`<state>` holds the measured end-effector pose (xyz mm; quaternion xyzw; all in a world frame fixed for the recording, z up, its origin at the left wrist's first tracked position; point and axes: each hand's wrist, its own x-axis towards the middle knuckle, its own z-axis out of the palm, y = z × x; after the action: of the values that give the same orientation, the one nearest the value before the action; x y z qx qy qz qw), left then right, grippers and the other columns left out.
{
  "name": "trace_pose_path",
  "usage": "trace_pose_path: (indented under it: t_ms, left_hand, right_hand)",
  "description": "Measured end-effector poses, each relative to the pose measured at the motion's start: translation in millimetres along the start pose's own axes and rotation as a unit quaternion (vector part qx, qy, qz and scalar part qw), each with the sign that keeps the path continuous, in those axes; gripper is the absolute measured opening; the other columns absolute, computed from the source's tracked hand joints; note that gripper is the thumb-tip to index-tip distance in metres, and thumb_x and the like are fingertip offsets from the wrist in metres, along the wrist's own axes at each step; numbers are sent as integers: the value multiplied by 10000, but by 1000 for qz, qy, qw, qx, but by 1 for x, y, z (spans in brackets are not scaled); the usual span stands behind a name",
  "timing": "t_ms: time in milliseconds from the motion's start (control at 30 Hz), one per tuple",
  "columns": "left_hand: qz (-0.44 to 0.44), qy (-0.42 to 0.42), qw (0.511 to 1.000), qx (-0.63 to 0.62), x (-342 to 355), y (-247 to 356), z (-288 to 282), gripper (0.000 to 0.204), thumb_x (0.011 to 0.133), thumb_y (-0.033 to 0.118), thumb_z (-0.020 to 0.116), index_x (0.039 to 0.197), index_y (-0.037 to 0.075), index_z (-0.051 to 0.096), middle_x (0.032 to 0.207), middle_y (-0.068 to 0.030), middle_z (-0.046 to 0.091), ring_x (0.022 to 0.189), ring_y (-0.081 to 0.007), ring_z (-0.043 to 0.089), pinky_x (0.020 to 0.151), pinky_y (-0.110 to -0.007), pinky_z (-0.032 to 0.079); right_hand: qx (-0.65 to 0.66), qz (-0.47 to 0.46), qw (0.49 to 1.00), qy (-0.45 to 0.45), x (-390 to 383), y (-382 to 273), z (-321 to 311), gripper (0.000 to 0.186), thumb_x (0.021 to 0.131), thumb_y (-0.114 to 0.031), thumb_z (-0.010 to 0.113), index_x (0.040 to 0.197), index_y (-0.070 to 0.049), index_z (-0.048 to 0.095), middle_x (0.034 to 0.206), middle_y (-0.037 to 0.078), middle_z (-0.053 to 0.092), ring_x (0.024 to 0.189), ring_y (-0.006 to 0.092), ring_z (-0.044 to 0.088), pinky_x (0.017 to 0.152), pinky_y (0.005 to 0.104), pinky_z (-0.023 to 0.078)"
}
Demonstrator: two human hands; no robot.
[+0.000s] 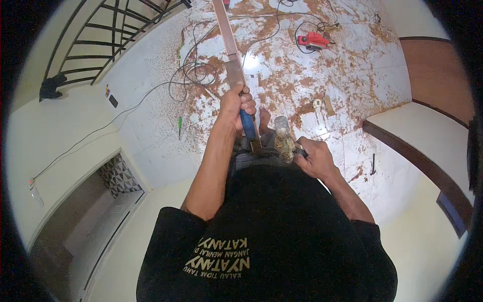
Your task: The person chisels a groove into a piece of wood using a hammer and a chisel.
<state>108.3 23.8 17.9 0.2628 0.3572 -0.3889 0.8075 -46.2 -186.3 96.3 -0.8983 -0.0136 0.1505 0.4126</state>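
My left hand (234, 108) is closed around a long wooden strip (224, 32) and a blue-handled tool (246, 124) lying along it. The strip runs upward from near my body, with a wider grey-brown section (234, 69) just above my fingers; whether that is part of the tool I cannot tell. My right hand (314, 156) is closed on the dark handle of a worn tool, apparently a hammer (283, 140), its pale, mottled head beside the blue handle. A bare foot (264, 121) shows behind the strip.
Wood shavings cover the tiled floor (151, 136), with cables (193, 70), a red power tool (312, 41), a green-handled screwdriver (179, 126) and a black bar (373, 163). A black railing (88, 58) stands upper left, a doorway (85, 221) lower left, a curved ledge (417, 131) right.
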Motion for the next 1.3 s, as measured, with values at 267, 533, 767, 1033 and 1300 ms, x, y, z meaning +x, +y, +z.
trace_pose_path:
  t_ms: [267,533,767,1033,1300]
  left_hand:
    - [-22,4,1000,-3,10,11,2,272,1022,290,442,831,96,449,567,52,359,444,-73,344,402,-249,336]
    - [-17,12,1000,20,8,15,1,270,1018,269,437,808,99,425,560,60,340,444,-66,341,400,-236,347]
    - [-91,-31,992,-84,8,28,12,254,976,194,450,741,102,419,549,57,334,438,-64,342,389,-232,340]
    - [-69,-17,997,-30,15,40,17,280,916,96,448,641,121,401,537,50,361,432,-65,356,394,-230,351]
    - [-58,-52,997,-25,31,38,4,315,886,95,457,587,146,374,485,54,300,412,-80,329,378,-246,334]
  right_hand:
    - [-20,-26,999,-20,5,0,-1,199,748,-189,631,819,-30,533,684,201,566,652,425,594,587,466,480]
    - [-41,-57,997,-25,9,-9,-7,233,736,-191,677,852,-44,539,702,191,577,678,422,607,594,474,482]
    - [-57,-126,990,-26,19,-16,-6,310,740,-238,745,877,-53,537,727,154,584,664,381,618,582,447,489]
    - [-71,-259,960,-74,33,-45,-27,385,765,-296,746,1032,-82,570,758,138,622,645,333,637,560,429,508]
    - [-207,-182,946,-170,48,-33,-24,478,805,-428,681,1149,-113,572,756,97,644,632,309,647,536,423,528]
